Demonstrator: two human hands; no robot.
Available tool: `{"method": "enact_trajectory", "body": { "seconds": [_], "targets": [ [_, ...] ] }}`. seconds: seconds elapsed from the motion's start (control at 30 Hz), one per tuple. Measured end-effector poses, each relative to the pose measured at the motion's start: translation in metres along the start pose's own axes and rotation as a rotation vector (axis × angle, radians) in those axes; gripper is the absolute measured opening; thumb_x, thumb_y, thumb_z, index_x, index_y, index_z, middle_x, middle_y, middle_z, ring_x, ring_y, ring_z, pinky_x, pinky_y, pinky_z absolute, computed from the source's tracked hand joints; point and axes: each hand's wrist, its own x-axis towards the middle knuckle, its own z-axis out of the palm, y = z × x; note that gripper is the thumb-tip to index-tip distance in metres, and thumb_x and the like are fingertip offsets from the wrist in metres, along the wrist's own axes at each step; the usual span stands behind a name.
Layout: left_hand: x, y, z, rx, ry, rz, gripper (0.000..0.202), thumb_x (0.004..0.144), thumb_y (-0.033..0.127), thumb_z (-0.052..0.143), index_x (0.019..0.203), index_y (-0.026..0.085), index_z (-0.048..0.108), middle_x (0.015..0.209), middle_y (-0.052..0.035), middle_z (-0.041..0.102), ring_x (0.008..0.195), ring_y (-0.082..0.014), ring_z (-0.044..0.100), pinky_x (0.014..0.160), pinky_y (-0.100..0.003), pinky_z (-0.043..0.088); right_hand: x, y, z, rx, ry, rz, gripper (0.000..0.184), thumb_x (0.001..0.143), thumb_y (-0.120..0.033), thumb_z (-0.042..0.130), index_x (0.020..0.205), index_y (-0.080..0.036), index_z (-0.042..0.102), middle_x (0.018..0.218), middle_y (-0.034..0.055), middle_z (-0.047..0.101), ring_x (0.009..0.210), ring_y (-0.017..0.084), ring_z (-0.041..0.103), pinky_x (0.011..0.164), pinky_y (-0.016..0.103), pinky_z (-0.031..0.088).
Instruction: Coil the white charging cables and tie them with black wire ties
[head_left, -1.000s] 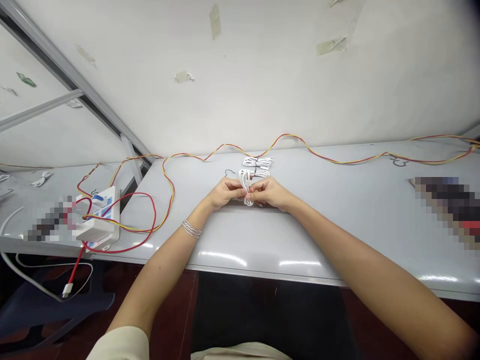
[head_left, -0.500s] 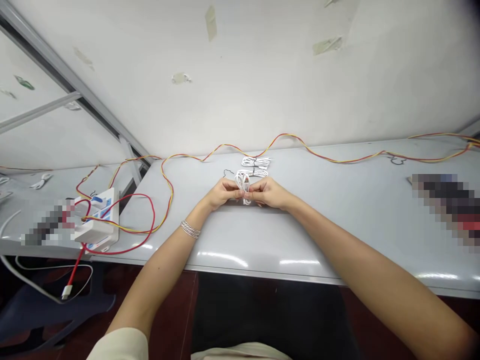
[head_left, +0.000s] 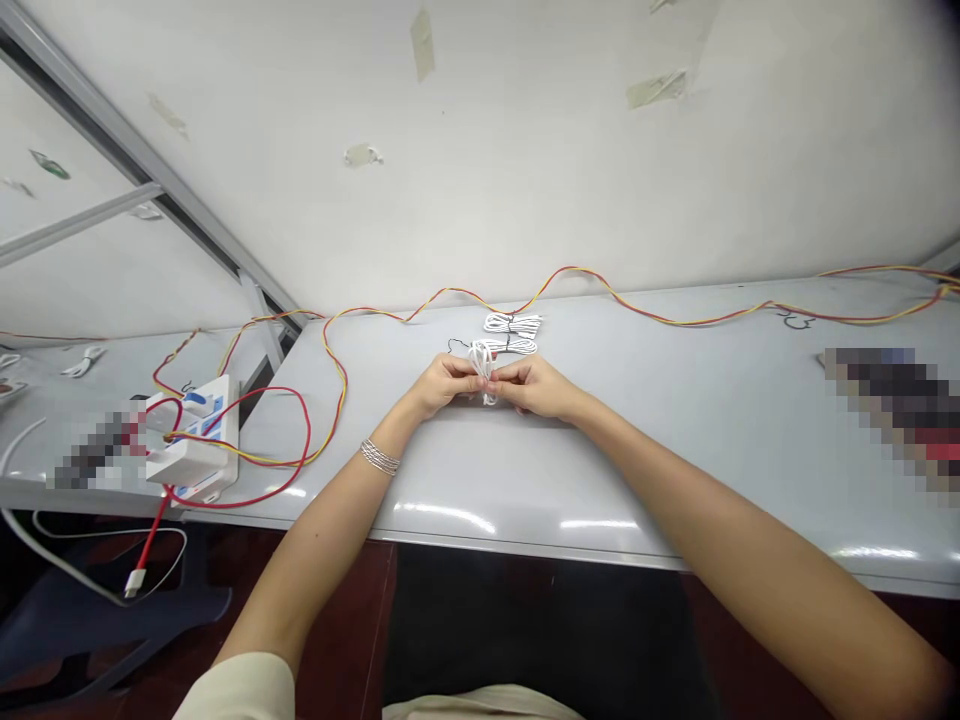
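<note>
Both hands meet over the middle of the white table (head_left: 675,430). My left hand (head_left: 444,384) and my right hand (head_left: 534,386) pinch a small coiled white cable (head_left: 484,364) between their fingertips, holding it just above the tabletop. The fingers of each hand are closed on the coil. A silver bracelet (head_left: 378,457) sits on my left wrist. Just behind the hands lie two bundled white cables (head_left: 513,324) tied with dark twist ties, and a loose dark twist tie (head_left: 455,345) lies to their left.
A twisted red-and-yellow wire (head_left: 600,285) runs along the back of the table to a white power strip (head_left: 196,436) at the left, where a red cable (head_left: 285,470) loops. A white wall stands behind. Blurred items lie at the far right (head_left: 892,400) and far left.
The hands have stayed together on the coiled white cable, shifting only slightly; the coil sits a bit lower and more tightly gathered between the fingers.
</note>
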Motion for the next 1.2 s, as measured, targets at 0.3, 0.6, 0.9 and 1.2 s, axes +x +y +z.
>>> {"method": "enact_trajectory", "body": {
  "seconds": [0.3,0.6,0.9,1.2],
  "targets": [
    [0.0002,-0.0001,0.0008,-0.016,0.031,0.019,0.043,0.061,0.050,0.087,0.073,0.010,0.077,0.056,0.0003,0.056,0.053,-0.0074,0.044,0.053,-0.024,0.033,0.0017,0.0031,0.0036,0.018,0.031,-0.002,0.049,0.086,-0.053,0.061,0.106,-0.012,0.076,0.056,-0.0030,0.044,0.047,0.007,0.034,0.043,0.022,0.035],
    [-0.0011,0.0031,0.0050,0.001,0.040,0.025,0.040,0.066,0.049,0.085,0.070,0.010,0.075,0.065,-0.0030,0.061,0.059,-0.0099,0.050,0.057,-0.026,0.037,0.0018,0.0003,0.0043,0.077,0.031,0.007,0.042,0.075,-0.049,0.073,0.093,-0.012,0.077,0.052,-0.0061,0.037,0.046,0.006,0.033,0.043,0.021,0.034],
    [-0.0015,0.0008,0.0058,0.065,0.035,0.012,0.037,0.072,0.046,0.081,0.068,0.011,0.073,0.055,0.0006,0.053,0.051,-0.0065,0.038,0.051,-0.025,0.027,0.0019,0.0009,0.0050,0.076,0.070,0.068,0.041,0.077,-0.050,0.070,0.090,-0.012,0.077,0.054,-0.0032,0.043,0.048,0.007,0.037,0.044,0.023,0.036],
    [0.0004,-0.0011,0.0042,0.043,0.025,0.040,0.031,0.063,0.041,0.088,0.075,0.014,0.079,0.073,-0.0053,0.070,0.078,-0.0178,0.064,0.076,-0.030,0.049,0.0016,0.0056,0.0039,-0.055,0.051,-0.011,0.040,0.081,-0.051,0.063,0.077,-0.012,0.072,0.052,-0.0035,0.039,0.048,0.007,0.031,0.049,0.025,0.025]
  ]
}}
